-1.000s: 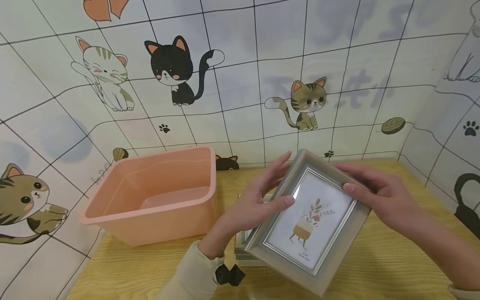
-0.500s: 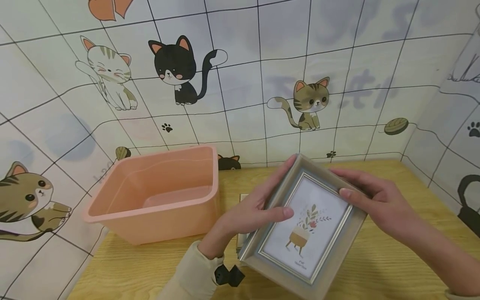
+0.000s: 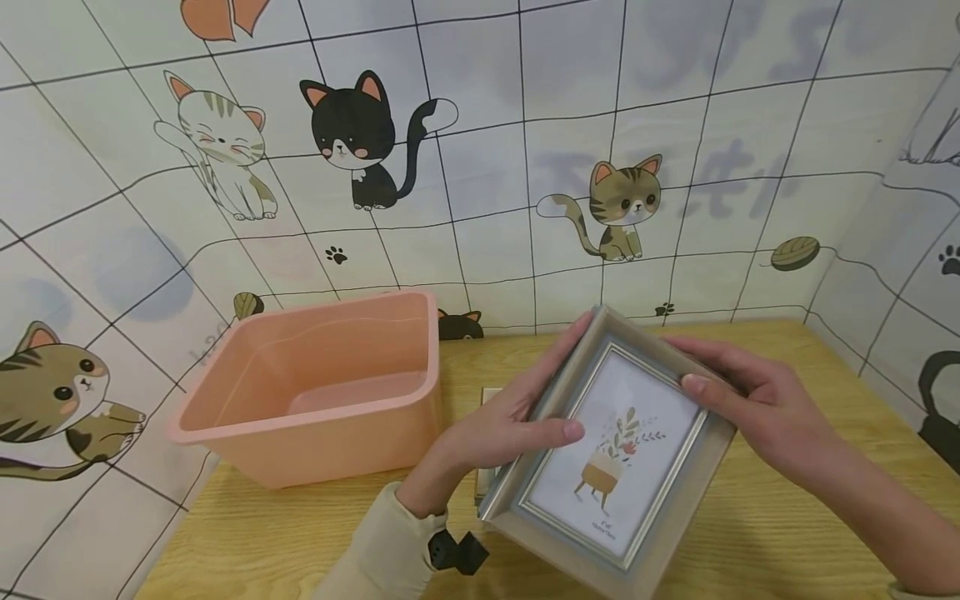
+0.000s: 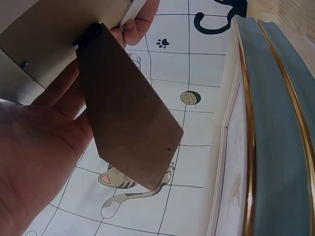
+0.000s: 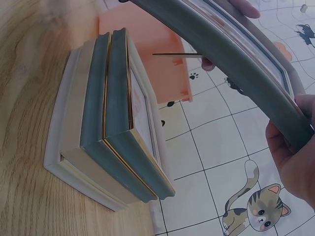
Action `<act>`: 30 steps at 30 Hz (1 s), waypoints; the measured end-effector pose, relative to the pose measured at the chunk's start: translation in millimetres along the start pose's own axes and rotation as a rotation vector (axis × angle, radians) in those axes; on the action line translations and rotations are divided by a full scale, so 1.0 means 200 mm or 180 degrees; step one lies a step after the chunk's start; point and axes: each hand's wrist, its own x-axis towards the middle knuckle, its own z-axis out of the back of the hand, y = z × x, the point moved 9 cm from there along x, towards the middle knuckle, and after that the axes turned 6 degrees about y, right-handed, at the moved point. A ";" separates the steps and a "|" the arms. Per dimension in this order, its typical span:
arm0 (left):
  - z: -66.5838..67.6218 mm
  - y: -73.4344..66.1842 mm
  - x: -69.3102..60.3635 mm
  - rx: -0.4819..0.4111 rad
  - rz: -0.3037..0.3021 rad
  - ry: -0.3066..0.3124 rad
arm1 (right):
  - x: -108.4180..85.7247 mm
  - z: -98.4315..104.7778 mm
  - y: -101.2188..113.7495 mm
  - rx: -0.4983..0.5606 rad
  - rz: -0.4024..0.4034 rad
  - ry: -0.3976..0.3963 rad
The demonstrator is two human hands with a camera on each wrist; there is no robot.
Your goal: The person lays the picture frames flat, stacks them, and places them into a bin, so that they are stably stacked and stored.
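Both hands hold a grey-beige picture frame (image 3: 686,500) with a silver inner border, tilted above the table. Its print shows a plant in a brown legged pot. My left hand (image 3: 498,429) grips the left side, thumb over the front and fingers behind the edge. My right hand (image 3: 768,404) pinches the upper right side, thumb on the front rim. In the left wrist view, a brown stand leg (image 4: 128,108) sticks out from the frame's back. Beneath the held frame lies a stack of picture frames (image 5: 91,103), blue-green, beige and white, mostly hidden in the head view.
A pink plastic tub (image 3: 322,446) stands on the wooden table (image 3: 810,500) at the left, with nothing visible inside. A cat-patterned wall covering (image 3: 487,192) rises behind and at both sides. Something black (image 3: 941,417) is at the right edge.
The picture frame has dropped slightly, covering more of the stack. My left fingers, earlier extended past its edge, have closed in against it. The head view has shifted a little.
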 end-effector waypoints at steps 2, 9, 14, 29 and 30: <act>0.00 0.00 0.00 0.0047 0.0021 -0.0031 | 0.00 0.00 0.00 0.0028 -0.0019 -0.0012; 0.00 0.01 -0.02 0.0157 0.0123 -0.0129 | 0.00 0.01 -0.01 0.0052 -0.0031 -0.0030; 0.01 0.03 -0.04 0.0238 0.0179 -0.0126 | -0.01 0.04 -0.05 0.0013 -0.0222 -0.0153; 0.10 0.13 -0.13 0.0444 0.0437 -0.0477 | -0.04 0.13 -0.12 -0.0023 -0.0409 -0.0495; 0.11 0.13 -0.13 0.0433 0.0444 -0.0529 | -0.04 0.14 -0.13 -0.0010 -0.0425 -0.0516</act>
